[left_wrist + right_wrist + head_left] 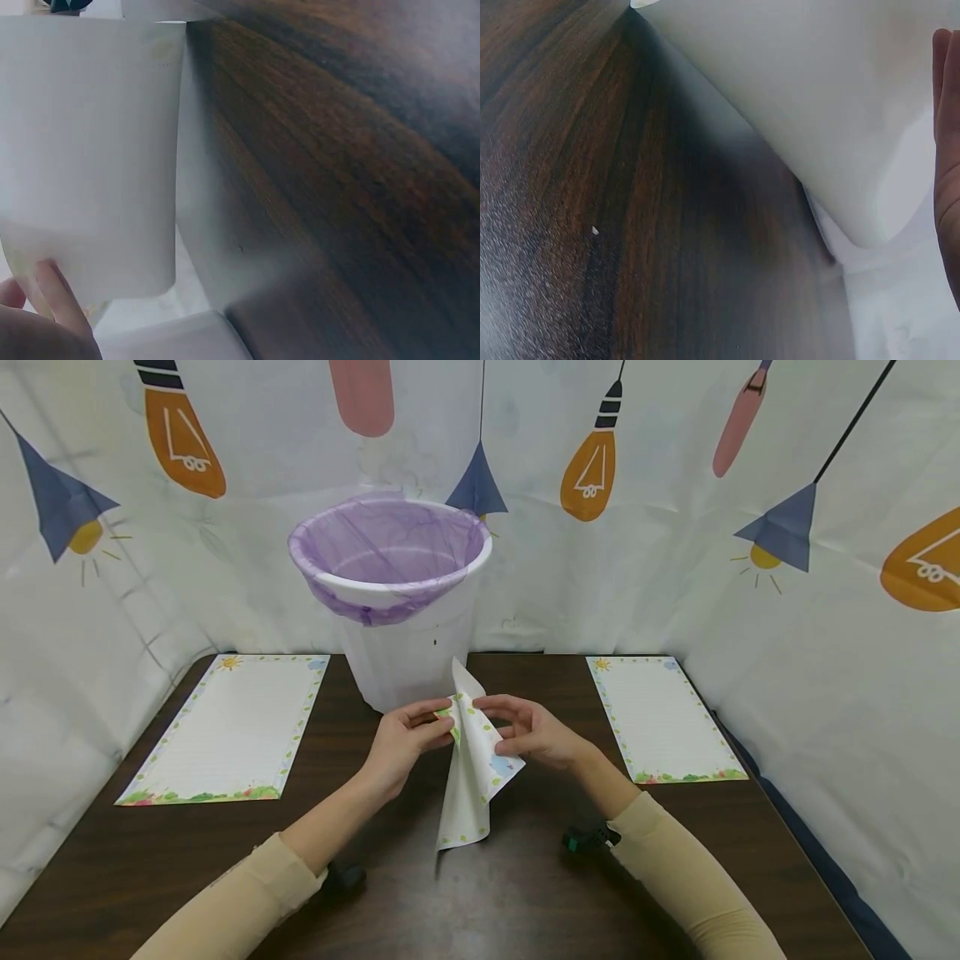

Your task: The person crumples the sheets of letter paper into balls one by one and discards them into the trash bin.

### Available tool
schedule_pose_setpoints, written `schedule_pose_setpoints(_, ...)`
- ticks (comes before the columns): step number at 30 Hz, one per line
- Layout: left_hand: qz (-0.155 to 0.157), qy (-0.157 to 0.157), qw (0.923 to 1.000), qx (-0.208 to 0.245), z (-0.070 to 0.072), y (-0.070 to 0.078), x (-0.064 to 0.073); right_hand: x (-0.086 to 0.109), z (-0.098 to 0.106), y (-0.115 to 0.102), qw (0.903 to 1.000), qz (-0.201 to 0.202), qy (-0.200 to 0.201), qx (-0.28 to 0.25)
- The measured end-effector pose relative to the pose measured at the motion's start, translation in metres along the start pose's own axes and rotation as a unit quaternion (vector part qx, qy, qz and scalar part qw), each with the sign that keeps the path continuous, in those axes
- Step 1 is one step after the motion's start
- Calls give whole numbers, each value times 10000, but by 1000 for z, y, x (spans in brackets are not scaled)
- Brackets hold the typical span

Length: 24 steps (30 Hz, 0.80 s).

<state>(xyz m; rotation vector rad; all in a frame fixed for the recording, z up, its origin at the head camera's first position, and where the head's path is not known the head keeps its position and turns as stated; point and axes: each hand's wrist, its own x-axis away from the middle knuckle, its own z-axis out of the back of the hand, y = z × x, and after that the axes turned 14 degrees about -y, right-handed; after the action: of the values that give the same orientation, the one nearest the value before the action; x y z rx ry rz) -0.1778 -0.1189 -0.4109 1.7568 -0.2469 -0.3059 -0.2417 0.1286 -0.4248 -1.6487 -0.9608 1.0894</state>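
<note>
In the head view, a sheet of printed paper (471, 777) stands folded or curled over the middle of the table, its lower end near the tabletop. My left hand (397, 743) pinches its upper left edge between thumb and fingers. On the other side, my right hand (534, 735) holds the right part, with curled fingers at its edge. The left wrist view shows the sheet's pale back (90, 150) and a few left fingers (61, 300) on it. In the right wrist view the sheet (817, 112) hangs beside the edge of my right hand (949, 172).
A white bin (405, 652) with a purple liner (367, 610) stands just behind the paper. Flat bordered sheets lie at left (225, 727) and right (663, 718) on the dark wooden table (525, 893). A patterned curtain (660, 552) surrounds the table.
</note>
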Motion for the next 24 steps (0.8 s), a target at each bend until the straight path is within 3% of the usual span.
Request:
schedule_pose_setpoints(11,-49,20,10000,63,-3,6,-3,-4,-2,5,9999,-55,-109,50)
schedule_pose_setpoints(24,-4,101,9999,-20,-4,13,-4,-2,-2,4,9985,-400,-347,144)
